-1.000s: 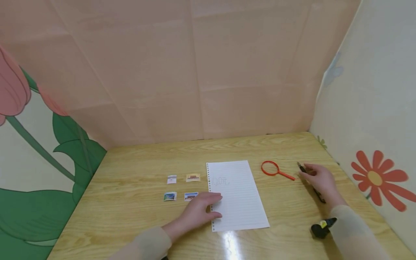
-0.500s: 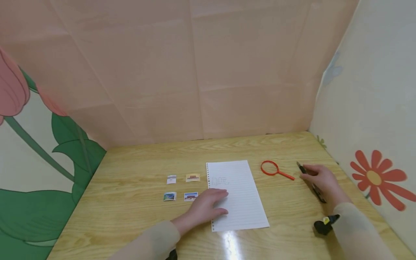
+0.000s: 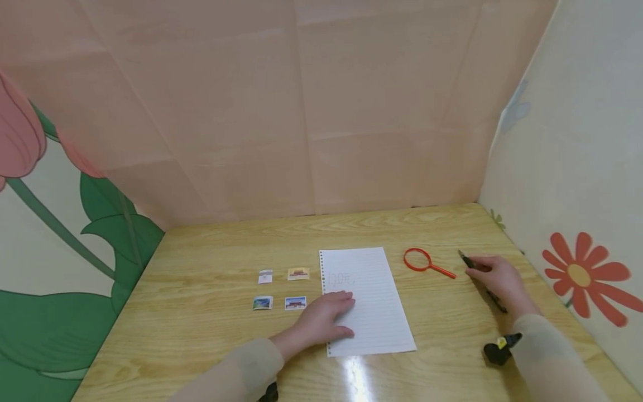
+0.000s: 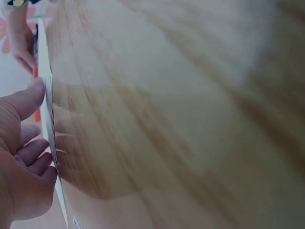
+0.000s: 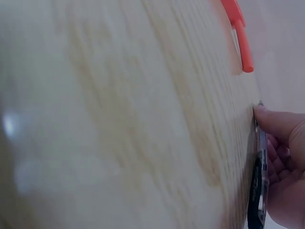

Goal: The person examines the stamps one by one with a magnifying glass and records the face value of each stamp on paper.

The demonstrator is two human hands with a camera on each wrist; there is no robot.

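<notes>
In the head view my left hand [image 3: 324, 319] rests on the left part of a lined white sheet of paper [image 3: 375, 312], fingers extended and thumb spread. Faint handwriting shows on the sheet above the fingertips. From the left wrist the sheet [image 4: 46, 62] appears edge-on under the hand [image 4: 24, 157]. At the right of the table, my right hand [image 3: 499, 282] pinches a dark pen [image 3: 466, 261] between thumb and fingers. The right wrist view shows the pen [image 5: 258, 191], partly clear and partly black, close along the tabletop beside the curled fingers.
A red magnifying glass [image 3: 442, 272] lies between the paper and my right hand. Left of the paper are several small stamps, among them a yellow one [image 3: 298, 273] and a blue one [image 3: 295, 303]. A flowered wall [image 3: 580, 167] borders the table's right side.
My left hand has moved right, farther onto the paper, uncovering the lower right stamp. My right hand has shifted slightly rightward at the pen, which lies in nearly the same place.
</notes>
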